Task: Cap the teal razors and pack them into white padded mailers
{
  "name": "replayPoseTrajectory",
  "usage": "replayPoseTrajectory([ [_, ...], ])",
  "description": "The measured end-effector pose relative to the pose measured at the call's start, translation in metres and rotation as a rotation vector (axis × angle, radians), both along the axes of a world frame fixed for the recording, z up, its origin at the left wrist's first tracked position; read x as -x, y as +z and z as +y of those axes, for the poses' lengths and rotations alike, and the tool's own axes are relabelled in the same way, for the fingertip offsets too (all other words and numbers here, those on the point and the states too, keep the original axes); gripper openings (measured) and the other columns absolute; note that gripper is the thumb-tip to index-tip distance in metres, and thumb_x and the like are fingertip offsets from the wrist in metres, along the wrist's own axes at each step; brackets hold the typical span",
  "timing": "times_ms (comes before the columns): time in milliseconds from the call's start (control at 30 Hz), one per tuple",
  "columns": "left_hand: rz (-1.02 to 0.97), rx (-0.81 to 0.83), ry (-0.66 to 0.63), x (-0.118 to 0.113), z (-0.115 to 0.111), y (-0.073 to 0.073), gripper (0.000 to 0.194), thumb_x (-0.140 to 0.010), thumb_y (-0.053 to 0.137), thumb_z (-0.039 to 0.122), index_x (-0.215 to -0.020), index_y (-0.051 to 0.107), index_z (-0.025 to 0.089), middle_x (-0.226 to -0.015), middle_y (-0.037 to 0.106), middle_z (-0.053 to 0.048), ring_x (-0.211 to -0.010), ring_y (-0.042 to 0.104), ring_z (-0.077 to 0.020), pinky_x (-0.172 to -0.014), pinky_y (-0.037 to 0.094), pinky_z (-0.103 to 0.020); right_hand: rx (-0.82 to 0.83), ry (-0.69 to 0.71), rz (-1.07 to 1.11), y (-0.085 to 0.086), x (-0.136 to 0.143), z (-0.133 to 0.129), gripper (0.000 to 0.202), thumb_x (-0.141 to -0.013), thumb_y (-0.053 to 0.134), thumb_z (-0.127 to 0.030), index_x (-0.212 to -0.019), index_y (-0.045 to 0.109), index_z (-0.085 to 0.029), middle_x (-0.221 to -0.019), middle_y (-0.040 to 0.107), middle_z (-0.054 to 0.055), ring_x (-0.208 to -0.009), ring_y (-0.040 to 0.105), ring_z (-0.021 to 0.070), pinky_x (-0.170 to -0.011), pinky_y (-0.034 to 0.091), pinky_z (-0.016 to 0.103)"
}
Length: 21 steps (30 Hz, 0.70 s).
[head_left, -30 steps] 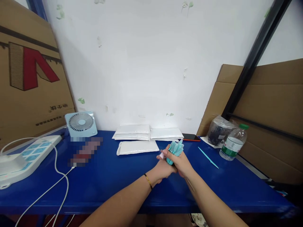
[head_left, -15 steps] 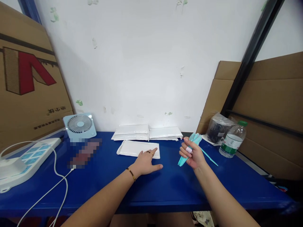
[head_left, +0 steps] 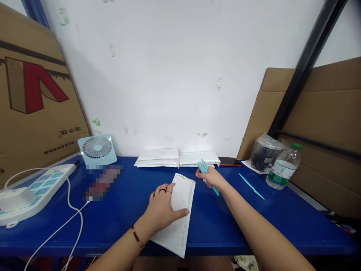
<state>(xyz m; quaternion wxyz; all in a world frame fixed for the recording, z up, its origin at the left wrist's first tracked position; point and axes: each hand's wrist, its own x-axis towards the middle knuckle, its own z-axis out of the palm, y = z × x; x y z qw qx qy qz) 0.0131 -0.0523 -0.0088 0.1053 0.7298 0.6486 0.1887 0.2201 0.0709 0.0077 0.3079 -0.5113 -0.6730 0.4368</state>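
a white padded envelope [head_left: 182, 197] is laid slantwise on the blue desk [head_left: 211, 226], at the lower centre of the frame, with its bottom end brought to the desk's front edge. it is partly covered by the left grip [head_left: 165, 207], which is spread and unclenched over the envelope's left side, the thumb being stretched across its face. two rings are worn on the fingers, and a bracelet [head_left: 137, 237] is worn on the wrist.

a bundle of turquoise sticks [head_left: 203, 165] is clasped in the right grip [head_left: 211, 177], just right of centre; it is tilted, its ends being shown above and below the fingers. how many sticks are held cannot fairly be told, as most are hidden by the hand. a loose turquoise stick [head_left: 252, 186] is seen on the desk to the right, well apart from the bundle.

behind, two white stacks [head_left: 159, 156] of envelopes are set side by side against the wall [head_left: 169, 75], with a dark phone [head_left: 230, 162] placed at their right. a green-capped bottle [head_left: 283, 169] is stood at the right of the frame. at the left, a pale blue fan [head_left: 97, 148] and a power strip [head_left: 45, 184] are seen.
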Motion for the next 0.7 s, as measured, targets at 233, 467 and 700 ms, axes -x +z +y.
replayPoseTrajectory([
  [233, 0.179, 0.156, -0.019, -0.027, 0.016, 0.006, 0.108, -0.051, 0.064, 0.048, -0.142, 0.011, 0.024, -0.126, 0.043, -0.018, -0.116, 0.036, -0.0393, -0.085, 0.033, -0.055, -0.027, 0.0, -0.174, -0.016, 0.024, 0.026, 0.021, -0.049, 0.07, -0.018, -0.05, 0.049, -0.016, -0.042, 0.045, -0.004, -0.04, 0.04, 0.0084, -0.039, 0.024, 0.021],
  [467, 0.111, 0.026, -0.076, -0.005, 0.047, 0.008, 0.112, -0.049, 0.067, 0.047, -0.141, 0.009, 0.023, -0.133, 0.038, -0.016, -0.124, 0.029, -0.0382, -0.098, 0.018, -0.057, 0.114, 0.103, 0.068, -0.005, -0.001, 0.019, 0.017, -0.069, 0.052, -0.029, -0.06, 0.039, -0.021, -0.037, 0.028, -0.011, -0.031, 0.022, 0.0049, -0.033, 0.024, 0.02],
  [700, 0.087, -0.132, -0.035, -0.021, 0.069, 0.018, 0.061, -0.058, 0.057, 0.019, -0.117, 0.043, 0.026, -0.105, 0.059, -0.007, -0.099, 0.054, -0.0275, -0.086, 0.033, -0.039, 0.039, -0.065, 0.9, 0.013, -0.04, 0.022, 0.02, -0.068, 0.065, -0.031, -0.068, 0.05, -0.019, -0.039, 0.029, -0.012, -0.032, 0.021, 0.0035, -0.035, 0.026, 0.018],
])
